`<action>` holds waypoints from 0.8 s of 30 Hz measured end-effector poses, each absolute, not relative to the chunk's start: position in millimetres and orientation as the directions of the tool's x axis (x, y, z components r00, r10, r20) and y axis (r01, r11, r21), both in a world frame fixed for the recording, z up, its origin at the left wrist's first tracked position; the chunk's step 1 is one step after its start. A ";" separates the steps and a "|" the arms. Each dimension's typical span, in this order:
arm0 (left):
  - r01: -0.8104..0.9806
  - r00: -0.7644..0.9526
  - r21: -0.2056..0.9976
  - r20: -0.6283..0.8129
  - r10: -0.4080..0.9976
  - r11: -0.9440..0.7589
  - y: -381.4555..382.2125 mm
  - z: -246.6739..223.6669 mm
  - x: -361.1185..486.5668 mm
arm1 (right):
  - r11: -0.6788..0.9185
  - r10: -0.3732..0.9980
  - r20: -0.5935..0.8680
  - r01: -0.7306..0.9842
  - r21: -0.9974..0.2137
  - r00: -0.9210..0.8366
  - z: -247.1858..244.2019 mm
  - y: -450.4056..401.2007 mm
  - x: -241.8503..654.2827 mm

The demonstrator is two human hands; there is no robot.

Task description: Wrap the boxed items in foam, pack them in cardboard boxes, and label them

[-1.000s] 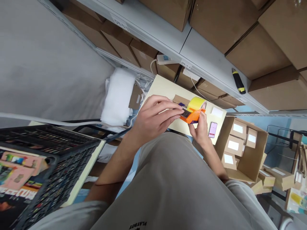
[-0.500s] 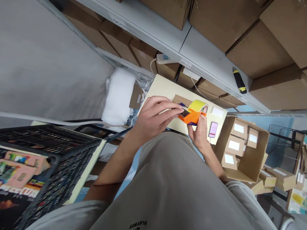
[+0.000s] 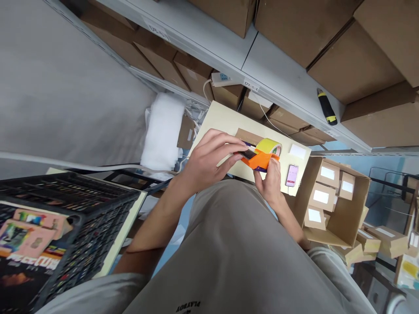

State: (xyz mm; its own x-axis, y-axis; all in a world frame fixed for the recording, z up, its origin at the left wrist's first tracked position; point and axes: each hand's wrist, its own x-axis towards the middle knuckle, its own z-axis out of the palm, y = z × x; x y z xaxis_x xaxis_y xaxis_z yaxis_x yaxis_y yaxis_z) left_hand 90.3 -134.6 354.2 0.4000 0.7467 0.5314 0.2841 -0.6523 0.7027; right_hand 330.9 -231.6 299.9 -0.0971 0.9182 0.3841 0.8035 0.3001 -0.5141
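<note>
Two bare hands meet at an orange plastic tape dispenser with dark purple parts, which is held up over the near edge of a cream-coloured flat tabletop. The right hand is closed around the dispenser's near right end, with the thumb and curled fingers gripping the orange body. The left hand reaches in from the other side with its fingers extended and nearly straight, the tips at the dark left end of the dispenser; whether they pinch it or only rest against it, I cannot tell. A wide roll of bright yellow tape sits at the dispenser's far side, its pale core turned to the right. Beyond the left fingertips lies a flat brown cardboard piece, partly hidden by the dispenser. To the right of the right hand, apart from it, a smartphone with a lit pinkish screen lies on the tabletop, and a small white rectangular item lies just beyond it. Next to the tabletop's right end, a large open brown carton holds several small brown boxes with white labels.
</note>
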 end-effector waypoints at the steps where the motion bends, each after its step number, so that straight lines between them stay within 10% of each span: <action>1: 0.283 0.408 0.713 0.516 0.753 -0.642 -134.0 356.3 89.0 | 0.299 0.922 0.372 0.804 -0.514 -0.105 300.1 -230.7 333.4; 13: 0.379 0.403 0.754 0.388 0.829 -0.537 -127.3 341.3 90.4 | 0.444 0.893 0.273 0.800 -0.404 -0.358 305.6 -216.8 357.6; 24: 0.331 0.106 0.929 -0.212 0.971 0.167 -113.3 235.4 67.3 | 0.030 0.685 -0.622 0.868 -0.496 -0.380 315.6 -185.3 447.4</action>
